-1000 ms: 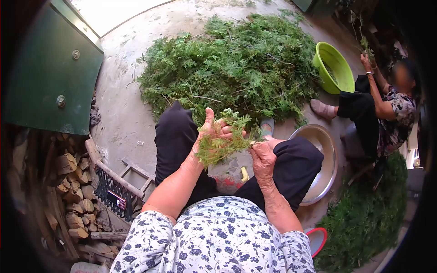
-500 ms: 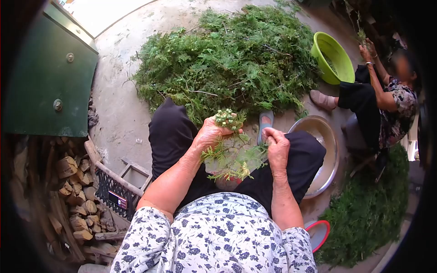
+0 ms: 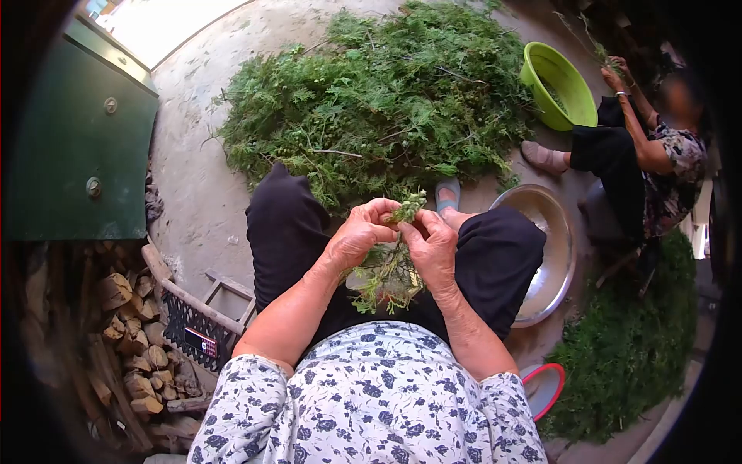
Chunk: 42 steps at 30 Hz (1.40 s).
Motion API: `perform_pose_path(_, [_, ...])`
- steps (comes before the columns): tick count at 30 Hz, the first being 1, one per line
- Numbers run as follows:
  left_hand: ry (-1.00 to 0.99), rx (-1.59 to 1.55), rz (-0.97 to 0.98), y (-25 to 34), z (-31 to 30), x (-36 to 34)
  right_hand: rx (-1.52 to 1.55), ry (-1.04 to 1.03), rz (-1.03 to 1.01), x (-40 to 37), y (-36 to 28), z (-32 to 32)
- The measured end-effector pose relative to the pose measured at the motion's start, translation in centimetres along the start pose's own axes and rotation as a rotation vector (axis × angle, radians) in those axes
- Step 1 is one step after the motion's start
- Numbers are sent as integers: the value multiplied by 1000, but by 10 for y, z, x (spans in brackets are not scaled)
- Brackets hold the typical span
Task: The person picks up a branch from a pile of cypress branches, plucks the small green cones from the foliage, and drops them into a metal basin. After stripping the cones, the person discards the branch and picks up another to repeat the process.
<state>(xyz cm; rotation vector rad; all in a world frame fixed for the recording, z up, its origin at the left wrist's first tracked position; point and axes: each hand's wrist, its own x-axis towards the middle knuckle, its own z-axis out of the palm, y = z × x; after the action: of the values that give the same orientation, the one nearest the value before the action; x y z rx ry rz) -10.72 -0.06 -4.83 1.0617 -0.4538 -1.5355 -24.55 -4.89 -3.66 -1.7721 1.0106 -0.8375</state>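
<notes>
Hands (image 3: 359, 238): two, both gripping greenery (image 3: 386, 283) | lime tub (image 3: 575, 83): one | metal basin (image 3: 552, 272): one

Daylight fills the scene, strongest at the upper left, where a patch of ground (image 3: 166, 27) burns out to pure white. The concrete floor (image 3: 193, 155) is pale and evenly lit, with only soft shadows. A dull sheen lies on the metal basin (image 3: 553, 271), while the woodpile (image 3: 127, 309) and the far right sink into shade, broken by a small glare spot. Black vignetting rings the round, wide-angle view, bending straight edges; the sprig's (image 3: 382, 284) fine leaves look slightly soft
</notes>
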Motion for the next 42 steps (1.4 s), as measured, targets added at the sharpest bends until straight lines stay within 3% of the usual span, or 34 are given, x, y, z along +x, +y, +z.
perform_pose_path(4, [27,166,103,-3,4,-5,-33,61,95,1,0,1])
perform_pose_path(6, [33,156,151,-10,3,-4,-38,-18,139,1,1,-1])
perform_pose_path(9, [85,178,185,-13,4,-6,-38,-25,90,1,2,0])
perform_pose_path(15, [177,542,185,-14,7,-8,-19,-80,86,2,0,-4])
perform_pose_path(19, [90,289,76,-20,-1,-8,50,-137,62,2,10,-9])
perform_pose_path(21, [-4,42,137,-12,5,-11,490,-205,468,3,10,-12])
perform_pose_path(25, [44,-1,159,-10,10,-12,635,-186,353,3,18,-14])
perform_pose_path(28, [89,-16,86,-9,12,-12,665,-158,378,5,6,-16])
perform_pose_path(29, [87,38,67,-6,13,-12,505,-143,308,6,14,-12])
perform_pose_path(32, [92,88,56,-6,14,-13,568,-176,348,6,6,-10])
perform_pose_path(34, [47,94,92,-6,14,-14,504,-170,269,6,12,-6])
perform_pose_path(37, [124,366,164,-14,7,-10,479,-166,341,7,7,-10])
perform_pose_path(40, [97,284,71,-6,8,-13,477,-246,464,7,8,-17])
perform_pose_path(42, [83,175,35,-2,12,-16,863,-240,536,8,15,-21])
